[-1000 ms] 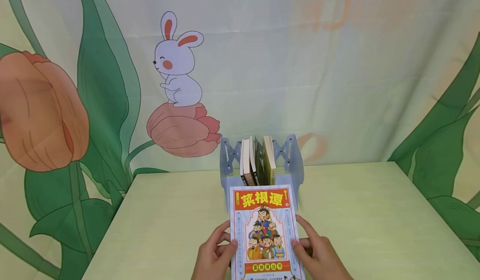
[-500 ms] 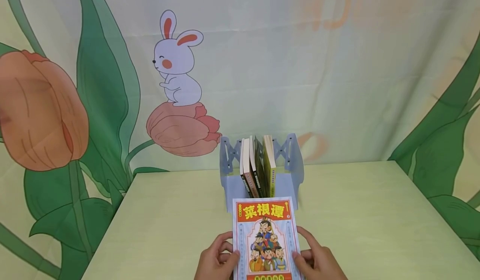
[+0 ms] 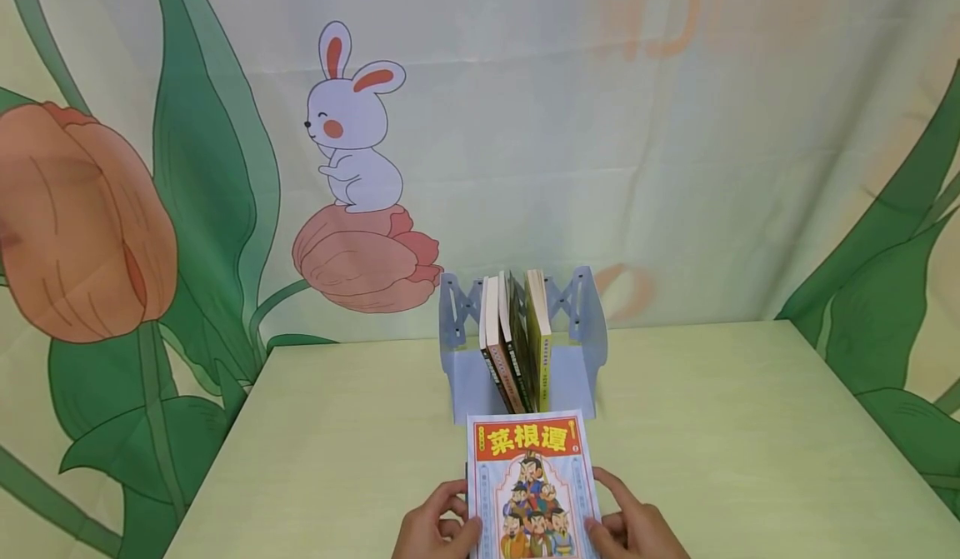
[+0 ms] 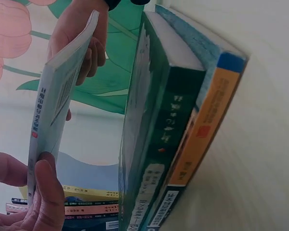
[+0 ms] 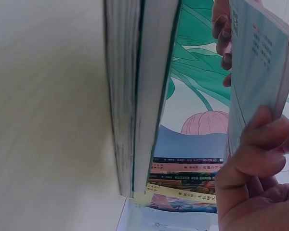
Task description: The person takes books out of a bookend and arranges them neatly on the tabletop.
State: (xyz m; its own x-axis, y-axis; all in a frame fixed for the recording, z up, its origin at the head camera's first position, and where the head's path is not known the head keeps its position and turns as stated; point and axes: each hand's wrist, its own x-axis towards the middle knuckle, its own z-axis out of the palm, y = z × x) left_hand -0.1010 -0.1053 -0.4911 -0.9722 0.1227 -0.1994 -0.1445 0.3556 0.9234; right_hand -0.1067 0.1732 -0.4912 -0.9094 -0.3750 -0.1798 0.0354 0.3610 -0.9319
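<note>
Both hands hold a thin book with a red-titled, pale blue cover and cartoon figures [image 3: 528,488], at the near middle of the head view. My left hand [image 3: 441,524] pinches its left edge, thumb on the cover and fingers behind. On the right edge, my right hand [image 3: 636,527] grips it likewise. The left wrist view shows the held book's spine and back [image 4: 53,110], clear above a green book [image 4: 159,101] stacked on an orange-spined book [image 4: 207,125] on the table. That pair is hidden behind the held book in the head view.
A blue-grey expandable book stand [image 3: 467,380] is on the pale green table [image 3: 315,459] beyond the hands. Several books [image 3: 517,359] stand in it, some leaning. A curtain printed with tulips and a rabbit [image 3: 525,142] hangs behind the table.
Held by both hands, the book has come back toward the person, lower in the head view. More of the stand's base and the standing books' spines now shows.
</note>
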